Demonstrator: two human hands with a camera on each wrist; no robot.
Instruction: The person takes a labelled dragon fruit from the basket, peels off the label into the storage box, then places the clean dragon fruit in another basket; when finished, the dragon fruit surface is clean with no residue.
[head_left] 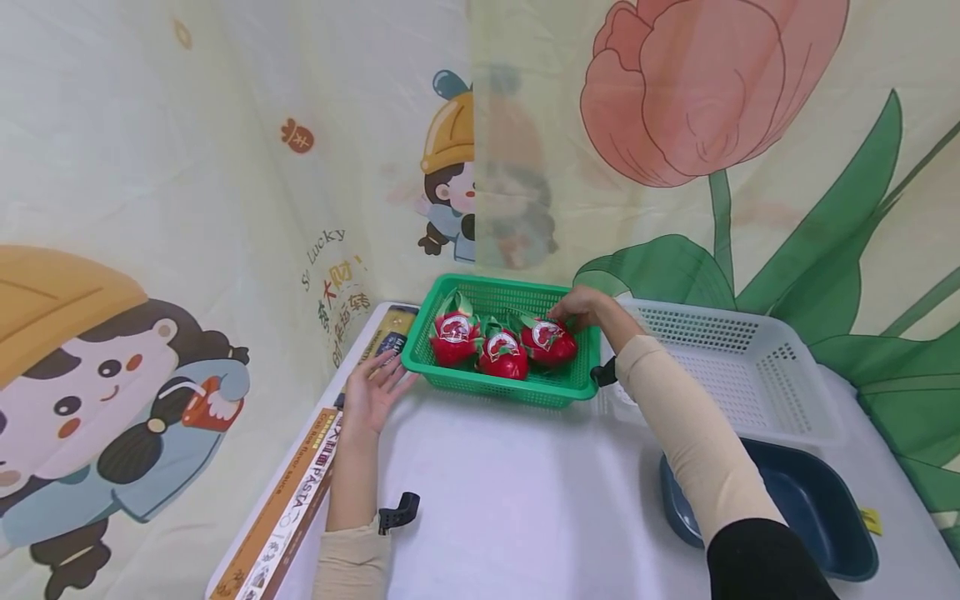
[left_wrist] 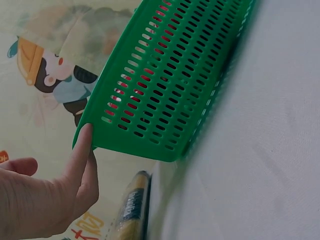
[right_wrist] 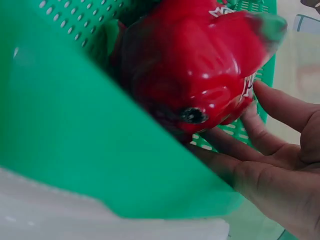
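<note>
Three red dragon fruits with green tips and round labels sit in a green plastic basket [head_left: 495,388]: a left one [head_left: 454,335], a middle one [head_left: 503,357] and a right one [head_left: 547,342]. My right hand [head_left: 588,307] reaches over the basket's right end and holds the right dragon fruit. In the right wrist view, the thumb and fingers [right_wrist: 272,107] lie around that fruit's side, low inside the basket. At the basket's left corner is my left hand [head_left: 372,393], palm up. Its extended index finger [left_wrist: 82,150] meets the rim, with the thumb apart.
A white perforated basket [head_left: 813,400] stands right of the green one, with a dark blue basin [head_left: 821,508] nearer me. Along the left table edge lie a long pasta box [head_left: 288,508] and a yellow-and-blue package [head_left: 393,333]. Printed curtains [head_left: 360,167] hang behind.
</note>
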